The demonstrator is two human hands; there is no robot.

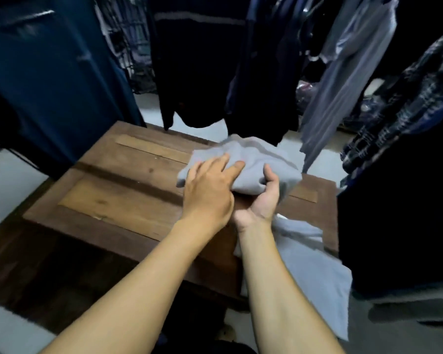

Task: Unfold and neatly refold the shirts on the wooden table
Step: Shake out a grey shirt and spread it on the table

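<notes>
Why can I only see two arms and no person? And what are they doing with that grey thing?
The camera sits on the person's head and looks down, so you see only their arms. There is no robot, just two bare hands. The left hand lies flat on top of a bunched grey shirt. The right hand grips the shirt's near edge from underneath, thumb on top. The shirt rests on a wooden table. Another pale cloth hangs over the table's right edge. Dark clothes hang all around.
</notes>
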